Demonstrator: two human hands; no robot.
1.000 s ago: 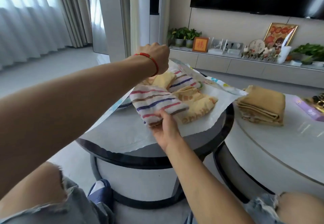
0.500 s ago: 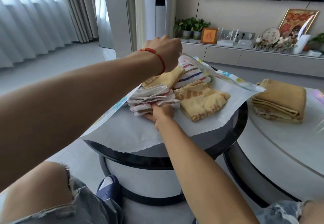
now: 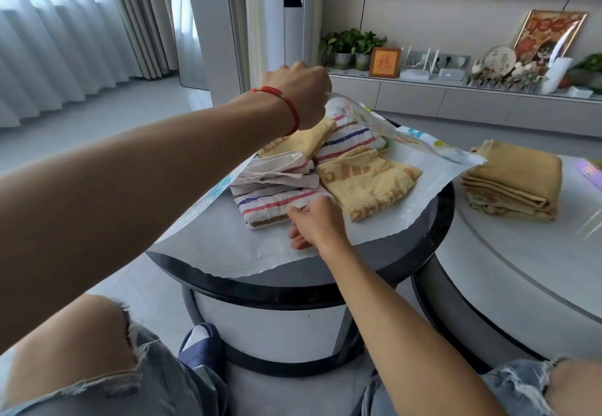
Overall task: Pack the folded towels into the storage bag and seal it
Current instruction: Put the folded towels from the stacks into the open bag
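On the round dark-rimmed surface the storage bag lies flat, its clear top layer lifted at the far edge by the left hand. Left hand is fisted, fingers pinching the bag's top film; red bracelet on the wrist. Inside the bag mouth: near-left striped towel, a yellow patterned towel just right of it, another striped towel behind that, and a plain yellow towel at far left under the left hand. Right hand sits at the near-right corner of the striped towel, fingers curled down touching towel edge and bag; whether they pinch the cloth or just press, cannot tell. Right of the bag, on the second, lighter round surface, a stack of tan folded towels waits, well apart from the bag.

Versus half a second ago: near striped towel now lies flatter with its stripes showing on top, where it was bunched in white folds. Right hand has slid back toward the near edge of the bag. Left hand kept its raised grip on the film. Tan stack unchanged.
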